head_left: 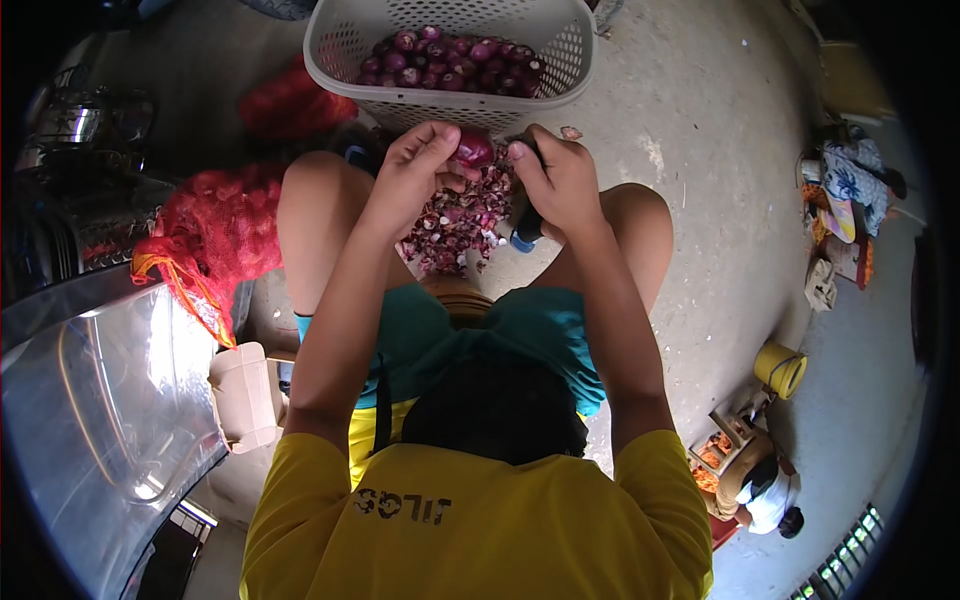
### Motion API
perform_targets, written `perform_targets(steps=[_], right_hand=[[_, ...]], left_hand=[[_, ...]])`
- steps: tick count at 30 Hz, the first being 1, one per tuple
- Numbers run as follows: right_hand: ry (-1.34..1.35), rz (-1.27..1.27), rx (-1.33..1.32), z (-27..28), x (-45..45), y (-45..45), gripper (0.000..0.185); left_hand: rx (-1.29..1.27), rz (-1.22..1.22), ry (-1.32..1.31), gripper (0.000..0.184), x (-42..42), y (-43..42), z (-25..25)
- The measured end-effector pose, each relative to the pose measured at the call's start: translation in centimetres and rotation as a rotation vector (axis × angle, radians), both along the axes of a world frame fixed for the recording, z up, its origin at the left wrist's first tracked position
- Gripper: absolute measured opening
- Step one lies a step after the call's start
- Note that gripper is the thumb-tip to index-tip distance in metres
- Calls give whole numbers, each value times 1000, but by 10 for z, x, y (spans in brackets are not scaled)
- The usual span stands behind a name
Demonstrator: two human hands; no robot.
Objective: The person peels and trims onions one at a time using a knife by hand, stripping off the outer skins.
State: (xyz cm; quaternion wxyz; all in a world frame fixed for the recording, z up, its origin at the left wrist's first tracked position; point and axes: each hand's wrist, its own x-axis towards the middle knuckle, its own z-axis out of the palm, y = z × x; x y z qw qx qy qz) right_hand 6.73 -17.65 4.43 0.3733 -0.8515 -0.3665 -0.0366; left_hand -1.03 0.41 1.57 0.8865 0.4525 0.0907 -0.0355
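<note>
My left hand (414,172) is closed around a peeled red onion (474,149), held with the fingers and thumb above the floor between my knees. To its right, my right hand (562,178) is closed, thumb forward, around a small dark object (527,142) whose full shape is hidden by the fingers. The two hands are close together but apart. Beneath them, a pile of onion skins (455,225) covers the floor. Just beyond the hands stands a grey perforated basket (450,105) with many peeled red onions (445,62) in it.
Red mesh sacks of onions (225,215) lean beside my left knee, with another red sack (292,103) behind. A shiny metal surface (130,390) and a cardboard piece (246,398) are at left. At right are a yellow bucket (780,370), hanging cloths (855,180) and another person (768,492).
</note>
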Motion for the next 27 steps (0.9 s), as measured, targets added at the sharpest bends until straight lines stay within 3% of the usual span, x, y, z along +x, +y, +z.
perform_targets(steps=[4,13,19,27], right_hand=[[247,15,23,-4,-2,-3,17],[410,-1,99,0,-19,2,23],[214,-55,130,-3,-29,10,23],[141,-78,10,3,-30,16,20]], left_hand=[[-100,-19,-5,20,1,0,-1],[-263,18,-94,36,-1,-7,16],[-92,94,-158,38,-2,-16,15],[107,140,-200,41,2,-13,7]])
